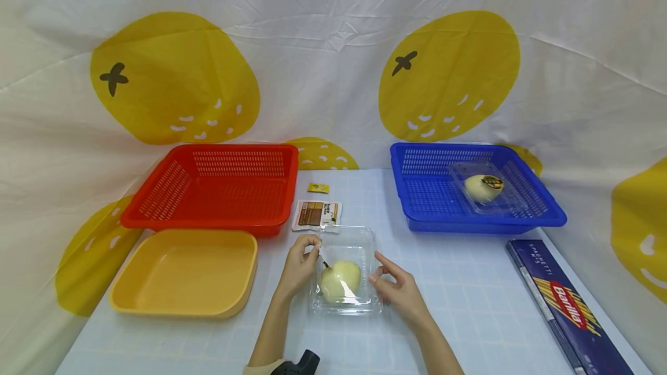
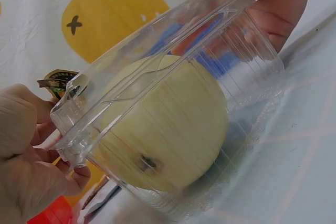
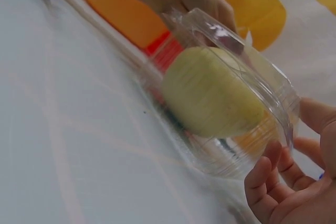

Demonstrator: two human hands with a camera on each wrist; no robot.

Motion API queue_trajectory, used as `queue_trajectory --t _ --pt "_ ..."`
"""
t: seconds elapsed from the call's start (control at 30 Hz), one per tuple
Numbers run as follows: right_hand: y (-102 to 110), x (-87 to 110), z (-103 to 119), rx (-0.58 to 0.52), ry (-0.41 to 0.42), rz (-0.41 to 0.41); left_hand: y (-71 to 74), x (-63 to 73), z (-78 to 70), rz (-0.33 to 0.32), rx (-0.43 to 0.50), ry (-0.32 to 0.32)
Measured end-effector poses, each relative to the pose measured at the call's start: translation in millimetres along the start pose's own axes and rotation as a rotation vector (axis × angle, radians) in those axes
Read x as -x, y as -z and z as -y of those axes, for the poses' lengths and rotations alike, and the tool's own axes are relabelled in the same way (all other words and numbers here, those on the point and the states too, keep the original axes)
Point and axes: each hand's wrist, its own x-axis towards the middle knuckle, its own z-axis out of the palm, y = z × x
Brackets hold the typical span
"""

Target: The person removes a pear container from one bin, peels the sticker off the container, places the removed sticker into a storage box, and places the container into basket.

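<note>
A clear plastic box (image 1: 350, 241) with its lid down stands on the table, holding a pale yellow-green pear (image 1: 341, 281) with a dark stem. My left hand (image 1: 301, 264) grips the box's left rim between thumb and fingers. At those fingertips a black and gold sticker (image 2: 59, 82) sticks up, curled; whether the fingers also pinch it I cannot tell. On the opposite rim, my right hand (image 1: 400, 289) holds the box's edge with thumb and index finger, and its other fingers are bent, as the right wrist view shows.
A red basket (image 1: 237, 190) and a yellow tub (image 1: 184, 274) stand at left. The blue basket (image 1: 424, 192) at right contains another boxed pear (image 1: 479, 190) with a sticker. A spaghetti box (image 1: 568, 305) lies at the right edge. Behind my box are a packet (image 1: 315, 213) and a yellow sachet (image 1: 318, 188).
</note>
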Motion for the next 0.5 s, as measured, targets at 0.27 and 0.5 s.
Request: queue_trajectory --t 0.27,0.5 --pt "1.6 -0.1 -1.8 0.005 0.01 0.01 -0.5 -3.6 26.1 -0.001 0.031 -0.026" --pt "1.4 -0.8 -2.2 0.01 0.008 0.007 -0.9 -2.9 25.4 -0.018 0.049 -0.013"
